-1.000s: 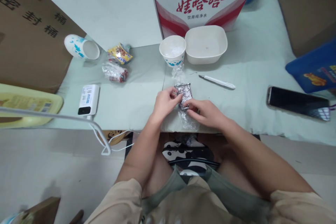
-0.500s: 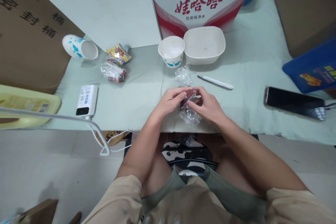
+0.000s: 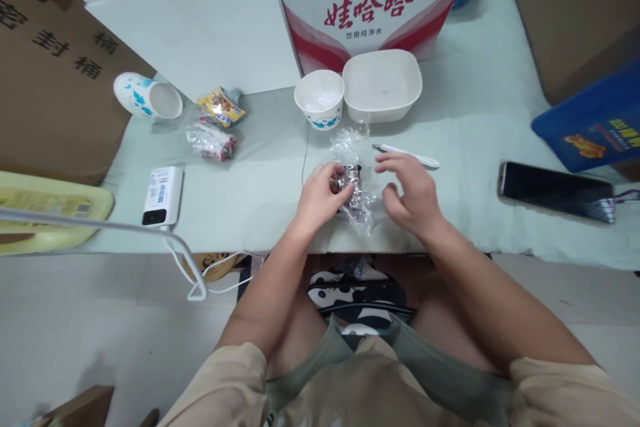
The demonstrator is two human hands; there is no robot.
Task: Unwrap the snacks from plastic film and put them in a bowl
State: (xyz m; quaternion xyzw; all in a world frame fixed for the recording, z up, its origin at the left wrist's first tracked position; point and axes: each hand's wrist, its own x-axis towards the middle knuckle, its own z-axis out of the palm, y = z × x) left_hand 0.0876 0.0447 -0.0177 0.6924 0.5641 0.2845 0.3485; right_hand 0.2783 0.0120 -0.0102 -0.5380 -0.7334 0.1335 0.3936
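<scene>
Near the table's front edge, my left hand [image 3: 321, 195] grips a small dark packet [image 3: 353, 179] with its thumb across the front and its fingers along the left side. Under and around the packet is crinkled clear plastic film [image 3: 346, 141], reaching above and below it. My right hand [image 3: 411, 192] is off to the right, its fingers apart and somewhat bent, with nothing visible in it. Just beyond its fingertips lies a white pen-shaped knife [image 3: 423, 159], partly covered by that hand.
Behind are a paper cup [image 3: 323, 101] with clear plastic in it and a white bowl [image 3: 383, 87]. On the left lie a tipped cup [image 3: 137, 97], snack packets [image 3: 220, 107], a wrapped bundle [image 3: 210, 141] and a power bank [image 3: 164, 195]. A phone [image 3: 555, 191] lies on the right.
My right hand has come away from the packet and moved right, towards the knife. My left hand stays on the packet, which now shows more. The whole view has shifted slightly.
</scene>
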